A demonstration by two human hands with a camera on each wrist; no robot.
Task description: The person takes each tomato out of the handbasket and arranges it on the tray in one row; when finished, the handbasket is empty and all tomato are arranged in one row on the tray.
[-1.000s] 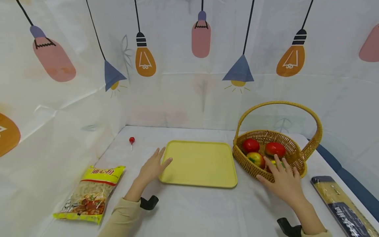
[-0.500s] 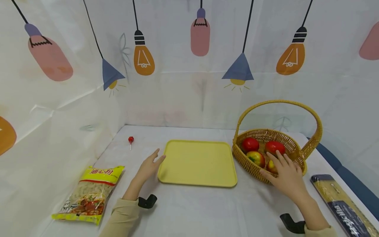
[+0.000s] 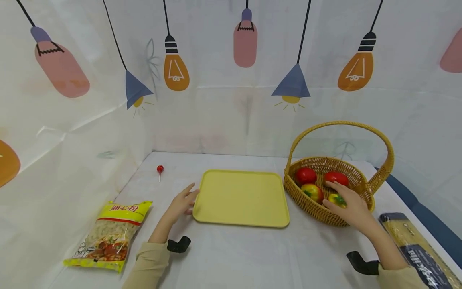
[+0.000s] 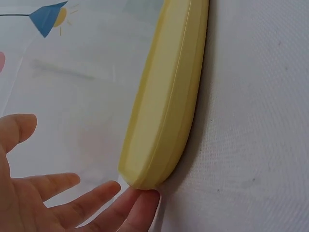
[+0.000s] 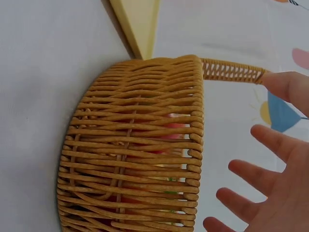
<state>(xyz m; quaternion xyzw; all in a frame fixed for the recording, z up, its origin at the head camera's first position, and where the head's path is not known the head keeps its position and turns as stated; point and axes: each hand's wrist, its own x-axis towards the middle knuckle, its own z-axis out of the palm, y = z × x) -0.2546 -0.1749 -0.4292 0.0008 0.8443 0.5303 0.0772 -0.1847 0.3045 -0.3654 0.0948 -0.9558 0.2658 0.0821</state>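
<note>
My left hand (image 3: 181,204) is at the left edge of a yellow rectangular tray (image 3: 242,198), its fingers extended. In the left wrist view, the lower fingertips (image 4: 147,200) appear to touch the tray's near corner. Over the near right rim of a brown wicker basket (image 3: 306,206), my right hand (image 3: 351,206) hovers with fingers spread and holds nothing. Inside the basket lie a red round fruit (image 3: 306,175), a red oval fruit (image 3: 336,178), a yellow-red fruit (image 3: 312,193) and a yellow-green one (image 3: 335,200) partly hidden by the right hand.
A bag of pasta (image 3: 108,237) lies at the left, with a red lollipop (image 3: 160,170) farther back. A long dark-and-gold packet (image 3: 418,249) is at the right, partly behind the right forearm. The basket's tall handle (image 3: 341,123) arches over it.
My right hand has shifted slightly right and turned, uncovering more of the yellow-green fruit. The left hand has drawn back a little to the left. Tray and basket stay put.
</note>
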